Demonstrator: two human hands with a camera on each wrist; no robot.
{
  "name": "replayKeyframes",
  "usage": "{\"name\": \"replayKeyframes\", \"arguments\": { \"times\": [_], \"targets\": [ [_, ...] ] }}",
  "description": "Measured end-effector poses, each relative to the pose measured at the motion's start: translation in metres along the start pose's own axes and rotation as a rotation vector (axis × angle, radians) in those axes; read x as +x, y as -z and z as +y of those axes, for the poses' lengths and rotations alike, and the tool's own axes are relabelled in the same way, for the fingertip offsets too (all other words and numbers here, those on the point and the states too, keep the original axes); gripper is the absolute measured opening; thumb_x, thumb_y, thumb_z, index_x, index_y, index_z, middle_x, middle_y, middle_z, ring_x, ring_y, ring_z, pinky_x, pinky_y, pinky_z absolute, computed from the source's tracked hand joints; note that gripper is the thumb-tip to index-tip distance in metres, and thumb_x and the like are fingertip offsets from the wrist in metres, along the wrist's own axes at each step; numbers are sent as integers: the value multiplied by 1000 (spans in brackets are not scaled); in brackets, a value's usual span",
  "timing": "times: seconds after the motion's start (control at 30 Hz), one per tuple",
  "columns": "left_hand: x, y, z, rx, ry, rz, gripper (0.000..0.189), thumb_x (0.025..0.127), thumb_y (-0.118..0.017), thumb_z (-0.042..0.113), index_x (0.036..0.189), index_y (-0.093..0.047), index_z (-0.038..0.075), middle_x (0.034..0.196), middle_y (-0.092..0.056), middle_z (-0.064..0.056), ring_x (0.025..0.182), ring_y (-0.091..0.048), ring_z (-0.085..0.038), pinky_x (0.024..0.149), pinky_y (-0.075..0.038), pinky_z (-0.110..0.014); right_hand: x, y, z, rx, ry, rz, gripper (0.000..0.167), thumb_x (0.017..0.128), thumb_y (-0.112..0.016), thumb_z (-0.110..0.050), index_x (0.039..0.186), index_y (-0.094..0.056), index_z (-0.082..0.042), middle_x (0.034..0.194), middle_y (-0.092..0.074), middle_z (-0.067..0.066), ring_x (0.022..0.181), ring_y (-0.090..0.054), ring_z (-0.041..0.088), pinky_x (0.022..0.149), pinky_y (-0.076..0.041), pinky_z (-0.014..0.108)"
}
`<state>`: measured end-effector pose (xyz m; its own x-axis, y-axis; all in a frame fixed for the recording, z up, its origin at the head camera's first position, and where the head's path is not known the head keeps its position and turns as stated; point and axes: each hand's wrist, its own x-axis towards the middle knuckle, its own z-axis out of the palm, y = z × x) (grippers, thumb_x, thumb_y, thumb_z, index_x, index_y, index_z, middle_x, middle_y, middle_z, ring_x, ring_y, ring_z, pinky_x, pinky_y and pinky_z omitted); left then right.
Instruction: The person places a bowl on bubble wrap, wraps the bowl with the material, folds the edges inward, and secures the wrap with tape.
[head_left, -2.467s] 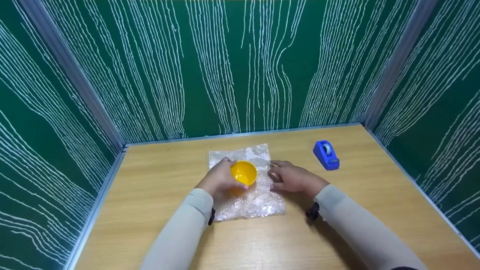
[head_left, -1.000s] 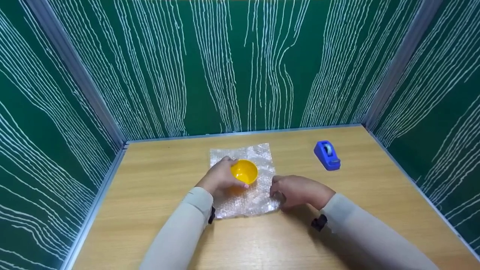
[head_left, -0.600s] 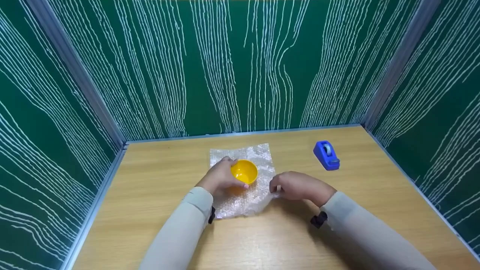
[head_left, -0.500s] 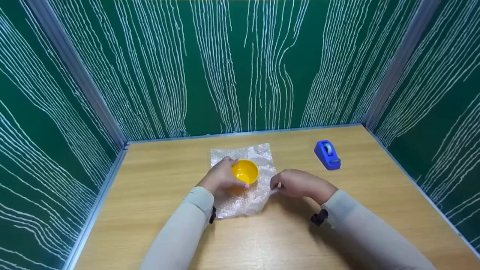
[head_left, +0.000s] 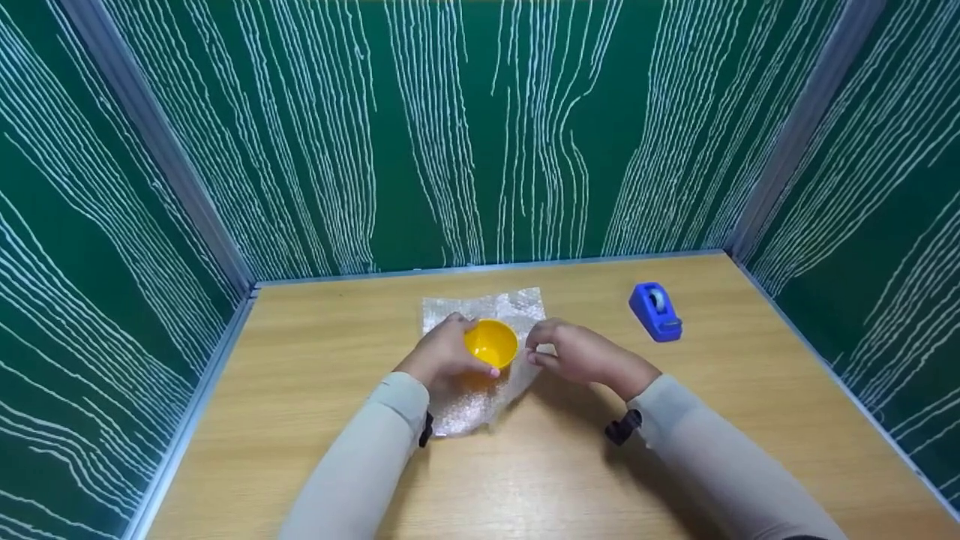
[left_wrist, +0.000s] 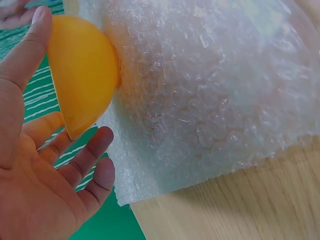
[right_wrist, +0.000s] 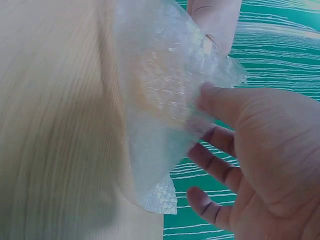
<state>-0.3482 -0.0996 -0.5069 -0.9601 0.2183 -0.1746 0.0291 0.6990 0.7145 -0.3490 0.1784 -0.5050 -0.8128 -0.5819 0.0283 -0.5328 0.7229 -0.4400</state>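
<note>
A yellow bowl (head_left: 491, 343) stands upright on a sheet of bubble wrap (head_left: 469, 409) at the middle of the table. My left hand (head_left: 444, 349) grips the bowl from its left side, thumb at the near edge and fingers round the far edge. In the left wrist view the bowl (left_wrist: 82, 75) rests its base against the wrap (left_wrist: 200, 100). My right hand (head_left: 574, 352) pinches the wrap's near right corner, which is lifted toward the bowl. The right wrist view shows the raised wrap (right_wrist: 160, 100) between thumb and fingers, with the yellow showing faintly through it.
A blue tape dispenser (head_left: 655, 311) stands toward the back right of the wooden table (head_left: 322, 390). Green panels (head_left: 405, 135) with white wavy lines rise behind the table and along both sides, joined by grey posts.
My right hand has gone from the wrap's right edge to its near corner, pinched it and lifted it up and inward toward the bowl. The left hand keeps its hold.
</note>
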Motion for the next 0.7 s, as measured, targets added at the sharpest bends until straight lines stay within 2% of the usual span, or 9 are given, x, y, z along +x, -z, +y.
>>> {"name": "replayKeyframes", "arguments": {
  "times": [0.13, 0.23, 0.33, 0.53, 0.7],
  "targets": [
    [0, 1, 0, -8, 13, -1, 105, 73, -109, 35, 163, -60, 14, 146, -64, -7, 127, -65, -30, 128, -53, -51, 6, -1, 0, 48, -32, 35, 20, 111, -76, -32, 128, -82, -23, 134, -79, 3, 130, -72, 30, 123, -57, 57],
    [1, 1, 1, -24, 18, -3, 101, 71, -110, 31, 158, -62, 14, 140, -66, -6, 123, -66, -28, 125, -56, -48, 13, -2, 0, 72, 18, 87, 16, 112, -74, -27, 120, -82, -15, 127, -80, 8, 123, -73, 33, 120, -59, 58],
    [3, 2, 1, -32, 16, -1, 95, 72, -108, 26, 155, -62, 13, 134, -67, -7, 120, -66, -28, 123, -58, -47, 22, -5, -1, 97, 33, 123, 16, 112, -73, -23, 116, -81, -10, 126, -80, 12, 122, -73, 36, 120, -58, 58],
    [4, 3, -4, 31, -14, 7, 91, 78, -103, 23, 160, -64, 15, 144, -63, -6, 122, -64, -29, 126, -55, -49, 39, -11, -6, 171, -72, 103, 21, 112, -74, -31, 122, -81, -14, 141, -76, 13, 138, -69, 38, 129, -51, 57],
    [4, 4, -6, 107, -47, -11, 92, 85, -98, 23, 167, -58, 20, 153, -60, -9, 127, -62, -32, 128, -53, -51, 51, -16, -10, 202, -80, 111, 15, 111, -75, -27, 114, -81, -14, 140, -76, 12, 134, -70, 36, 128, -52, 55]
  ]
}}
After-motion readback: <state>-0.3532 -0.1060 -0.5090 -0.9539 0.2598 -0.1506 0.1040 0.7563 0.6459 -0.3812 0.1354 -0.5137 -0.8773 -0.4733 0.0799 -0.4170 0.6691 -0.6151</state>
